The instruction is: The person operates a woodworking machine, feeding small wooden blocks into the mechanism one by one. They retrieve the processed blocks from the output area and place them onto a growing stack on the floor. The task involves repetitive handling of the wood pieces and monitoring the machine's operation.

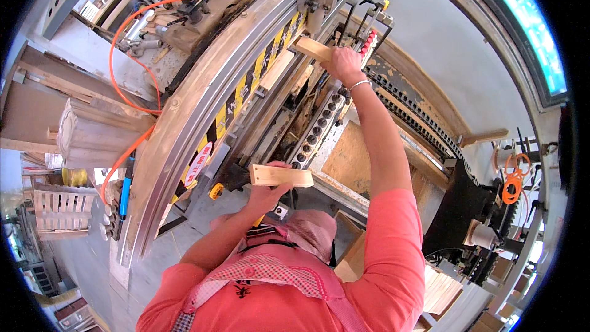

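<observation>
My left hand (268, 195) is closed round a short, pale wooden block (284, 176) with small dark holes near its left end, held low in front of my body. Stretched out toward the far side, my right hand (345, 64) grips one end of another wooden block (312, 49). That block lies slanted near the machine's metal cylinder (316, 3); whether it touches the machine I cannot tell. Under my right arm runs a row of dark round fittings (318, 126) on the machine bed. The right fingertips are partly hidden behind the hand.
A long curved-looking machine rail (184, 95) with a yellow-black striped strip (246, 89) runs along the left. An orange hose (114, 43) crosses over it. Tools clutter a bench (184, 37) beyond. A lit screen (531, 31) hangs at the upper right. A black cover (452, 215) stands right.
</observation>
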{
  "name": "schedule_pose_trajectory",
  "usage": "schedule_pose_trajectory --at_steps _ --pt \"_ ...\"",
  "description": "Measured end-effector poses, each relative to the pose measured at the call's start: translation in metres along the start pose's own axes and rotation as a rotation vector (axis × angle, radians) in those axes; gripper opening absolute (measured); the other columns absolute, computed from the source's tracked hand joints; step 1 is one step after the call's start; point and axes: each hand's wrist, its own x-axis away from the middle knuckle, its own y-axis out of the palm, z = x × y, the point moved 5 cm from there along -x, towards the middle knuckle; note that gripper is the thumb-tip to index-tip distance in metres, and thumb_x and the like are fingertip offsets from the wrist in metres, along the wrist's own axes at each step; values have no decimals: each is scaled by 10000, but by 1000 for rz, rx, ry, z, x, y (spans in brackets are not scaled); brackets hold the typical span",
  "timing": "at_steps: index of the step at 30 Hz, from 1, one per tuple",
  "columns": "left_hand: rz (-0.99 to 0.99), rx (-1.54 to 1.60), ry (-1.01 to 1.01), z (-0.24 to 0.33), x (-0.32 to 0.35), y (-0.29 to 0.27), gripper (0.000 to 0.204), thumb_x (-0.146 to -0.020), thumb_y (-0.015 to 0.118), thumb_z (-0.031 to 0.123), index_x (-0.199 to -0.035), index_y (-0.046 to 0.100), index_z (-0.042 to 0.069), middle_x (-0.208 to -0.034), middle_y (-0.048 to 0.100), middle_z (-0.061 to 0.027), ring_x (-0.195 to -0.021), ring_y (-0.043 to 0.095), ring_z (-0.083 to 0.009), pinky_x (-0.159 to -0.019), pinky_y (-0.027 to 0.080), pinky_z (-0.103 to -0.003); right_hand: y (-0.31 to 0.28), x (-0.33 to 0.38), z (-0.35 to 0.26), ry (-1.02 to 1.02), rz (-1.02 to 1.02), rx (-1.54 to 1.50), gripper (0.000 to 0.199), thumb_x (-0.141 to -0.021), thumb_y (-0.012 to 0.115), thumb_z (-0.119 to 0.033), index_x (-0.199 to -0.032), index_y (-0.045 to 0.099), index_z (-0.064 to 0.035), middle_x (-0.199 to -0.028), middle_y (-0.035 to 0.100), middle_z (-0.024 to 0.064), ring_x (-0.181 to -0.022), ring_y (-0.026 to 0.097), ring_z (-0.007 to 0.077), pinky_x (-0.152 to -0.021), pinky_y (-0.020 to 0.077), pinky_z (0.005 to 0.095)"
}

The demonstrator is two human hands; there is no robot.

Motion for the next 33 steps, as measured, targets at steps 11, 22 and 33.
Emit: schedule_pose_trajectory --at_steps 11,22,33 --pt "2 -3 27 1 -1 3 423 -744 692 3 -1119 500 44 -1057 590 -40 -958 568 -115 -826 466 -267 -4 -6 -2 3 -94 73 395 -719 671 -436 -859 686 -67 -859 673 126 -827 652 266 -719 522 378" --pt "28 -13 24 5 2 1 440 -728 684 -26 -1121 493 27 -1098 580 -77 -1021 553 -147 -877 448 -284 4 -16 -12 -92 -60 22 361 -709 672 -399 -841 686 -63 -830 668 127 -819 648 287 -720 519 382" --pt "11 35 38 4 0 3 418 -754 684 4 -1128 500 22 -1114 563 -81 -1045 534 -155 -899 436 -295 5 -21 -17 -106 -45 27 349 -758 647 -403 -842 687 -67 -852 673 116 -848 647 274 -733 514 374"
